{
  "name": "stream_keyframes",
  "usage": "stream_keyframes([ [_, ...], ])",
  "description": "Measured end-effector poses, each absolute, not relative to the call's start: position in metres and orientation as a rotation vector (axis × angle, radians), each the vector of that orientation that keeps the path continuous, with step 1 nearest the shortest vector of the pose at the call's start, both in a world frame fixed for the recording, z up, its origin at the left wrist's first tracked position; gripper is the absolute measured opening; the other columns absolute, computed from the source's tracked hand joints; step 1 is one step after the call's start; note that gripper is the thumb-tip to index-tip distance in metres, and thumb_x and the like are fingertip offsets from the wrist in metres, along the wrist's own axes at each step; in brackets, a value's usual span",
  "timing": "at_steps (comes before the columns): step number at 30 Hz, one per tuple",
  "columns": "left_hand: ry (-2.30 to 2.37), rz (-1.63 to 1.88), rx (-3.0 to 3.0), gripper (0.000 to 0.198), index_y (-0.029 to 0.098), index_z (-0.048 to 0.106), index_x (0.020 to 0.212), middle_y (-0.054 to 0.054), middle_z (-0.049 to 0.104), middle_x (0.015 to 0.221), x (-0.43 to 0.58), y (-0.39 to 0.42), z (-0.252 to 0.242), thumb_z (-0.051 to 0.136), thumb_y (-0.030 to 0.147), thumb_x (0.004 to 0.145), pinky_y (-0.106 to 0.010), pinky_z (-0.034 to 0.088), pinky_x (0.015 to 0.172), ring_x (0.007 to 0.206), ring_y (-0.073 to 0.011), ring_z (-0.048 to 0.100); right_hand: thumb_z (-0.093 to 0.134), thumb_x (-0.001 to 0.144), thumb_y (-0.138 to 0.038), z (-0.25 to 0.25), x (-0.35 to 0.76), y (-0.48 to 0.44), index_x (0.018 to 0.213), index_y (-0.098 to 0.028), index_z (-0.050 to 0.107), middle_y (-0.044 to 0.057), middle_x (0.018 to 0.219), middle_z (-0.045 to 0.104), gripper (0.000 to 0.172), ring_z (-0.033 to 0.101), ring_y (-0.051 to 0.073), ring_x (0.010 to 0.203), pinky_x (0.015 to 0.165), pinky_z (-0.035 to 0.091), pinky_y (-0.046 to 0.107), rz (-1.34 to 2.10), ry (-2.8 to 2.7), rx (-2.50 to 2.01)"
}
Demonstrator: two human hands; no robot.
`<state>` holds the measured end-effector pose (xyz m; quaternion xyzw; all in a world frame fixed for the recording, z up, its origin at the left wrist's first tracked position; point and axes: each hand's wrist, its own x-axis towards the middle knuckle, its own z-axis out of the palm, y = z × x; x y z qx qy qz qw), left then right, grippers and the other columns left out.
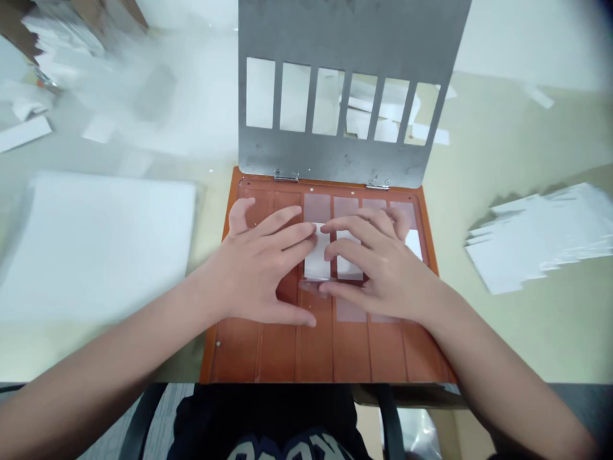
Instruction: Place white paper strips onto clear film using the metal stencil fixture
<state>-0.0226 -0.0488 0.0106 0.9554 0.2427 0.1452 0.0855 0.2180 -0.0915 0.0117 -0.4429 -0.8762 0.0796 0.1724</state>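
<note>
An orange board (278,351) with shallow slots lies in front of me, its grey metal lid (335,32) raised on two hinges. A small white card (317,259) lies on a clear film strip in one slot. My left hand (268,262) is flat and open, its fingertips at the card's left edge. Over the right side of the board, my right hand (378,259) has its fingers spread, the tips at the card's right edge and its lower corner. Another white card (349,265) shows partly under my right fingers. A third card (414,243) shows beyond that hand.
A large white stack of sheets (100,236) lies left of the board. Fanned white cards (546,236) are on the right. Paper scraps (431,133) lie behind the lid, seen partly through its rectangular cut-outs. The table's front edge runs just below the board.
</note>
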Motion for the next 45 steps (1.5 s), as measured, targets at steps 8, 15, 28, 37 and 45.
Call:
stream_keyframes([
  [8,0.783,0.461,2.72,0.035,0.017,0.07,0.108,-0.009,0.072,0.123,-0.017,-0.042,0.008,0.054,0.044,0.094,-0.054,0.037,0.104,0.119,-0.033,0.058,0.055,0.1,-0.032,0.008,0.216,-0.086,0.083,-0.023,0.063,0.003,0.116,0.071,0.021,0.056,0.025,0.107,0.094,0.025,0.048,0.11,-2.399,-1.262],
  [15,0.845,0.477,2.701,0.026,0.019,0.071,0.104,-0.006,0.074,0.117,-0.012,-0.043,0.013,0.053,0.034,0.092,-0.055,0.037,0.103,0.114,-0.0306,0.061,0.05,0.101,-0.041,0.011,0.215,-0.087,0.088,-0.024,0.064,0.002,0.115,0.071,0.026,0.056,0.024,0.108,0.098,0.026,0.047,0.186,-2.365,-1.269],
  [28,0.858,0.488,2.656,0.022,0.021,0.071,0.101,-0.003,0.074,0.118,-0.011,-0.042,0.014,0.056,0.031,0.089,-0.047,0.047,0.096,0.111,-0.0276,0.06,0.05,0.102,-0.025,0.002,0.21,-0.084,0.093,-0.023,0.064,0.0,0.114,0.075,0.017,0.059,0.025,0.108,0.098,0.022,0.049,-0.09,-2.413,-1.347],
  [37,0.9,0.533,2.693,0.025,0.021,0.072,0.106,-0.003,0.075,0.12,-0.013,-0.046,0.009,0.056,0.033,0.09,-0.051,0.044,0.101,0.115,-0.0293,0.063,0.053,0.1,-0.021,0.002,0.21,-0.084,0.098,-0.027,0.067,-0.004,0.099,0.078,0.015,0.062,0.023,0.102,0.101,0.022,0.049,-0.228,-2.425,-1.315],
  [45,0.967,0.666,2.969,0.023,0.016,0.068,0.114,-0.006,0.076,0.116,-0.01,-0.075,0.017,0.056,0.02,0.095,-0.048,0.041,0.098,0.119,-0.0273,0.066,0.055,0.095,-0.014,0.001,0.208,-0.086,0.093,-0.027,0.068,-0.004,0.098,0.078,0.019,0.066,0.024,0.105,0.105,0.024,0.054,-0.172,-2.42,-1.355],
])
